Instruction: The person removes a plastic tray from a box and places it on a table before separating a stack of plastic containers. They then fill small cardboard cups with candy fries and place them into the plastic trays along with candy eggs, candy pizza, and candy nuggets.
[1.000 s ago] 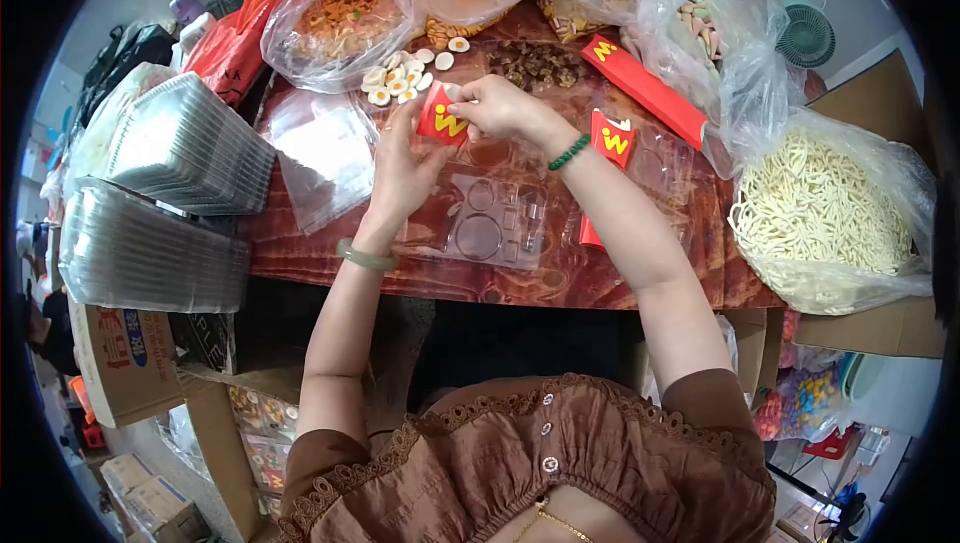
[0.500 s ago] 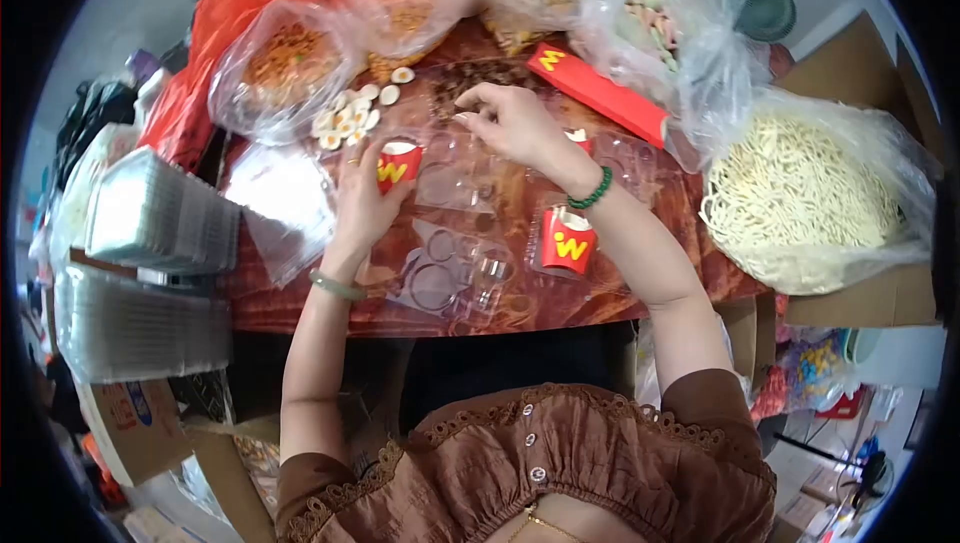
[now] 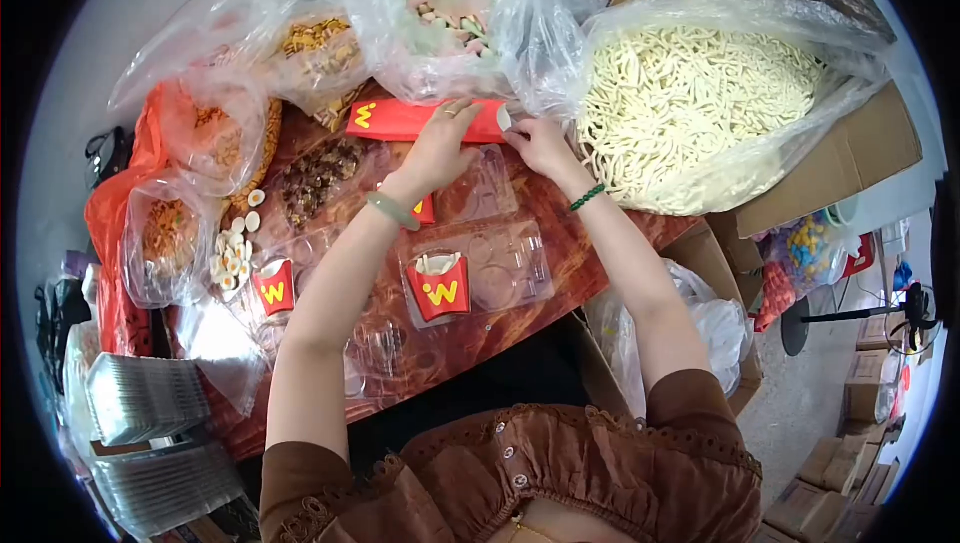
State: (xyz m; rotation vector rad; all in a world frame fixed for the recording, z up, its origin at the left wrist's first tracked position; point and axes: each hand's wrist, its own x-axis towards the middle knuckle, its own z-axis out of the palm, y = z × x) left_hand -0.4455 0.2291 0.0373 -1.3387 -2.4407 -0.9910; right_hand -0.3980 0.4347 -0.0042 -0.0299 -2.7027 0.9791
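Both hands have now moved to the long red carton stack (image 3: pixel 400 121) at eleven o'clock: the left hand (image 3: pixel 436 155) is clamped over it, while the right hand (image 3: pixel 545 148), just apart from the left, has its fingertips at the open end, though whether they grip a rim I cannot tell. That leaves the small red carton (image 3: pixel 273 288), between eight and nine, out of either hand. The stack looks like smooth, nested card with a white lining. Near centre, toward seven, a filled red carton (image 3: pixel 438 293) with matte, pale sticks lies in a thin, glossy clear tray (image 3: pixel 505 273) with round hollows. White-and-yellow discs (image 3: pixel 232 261) lie at nine; limp, cream-coloured strands (image 3: pixel 700 93) bulge from crinkled plastic between one and two.
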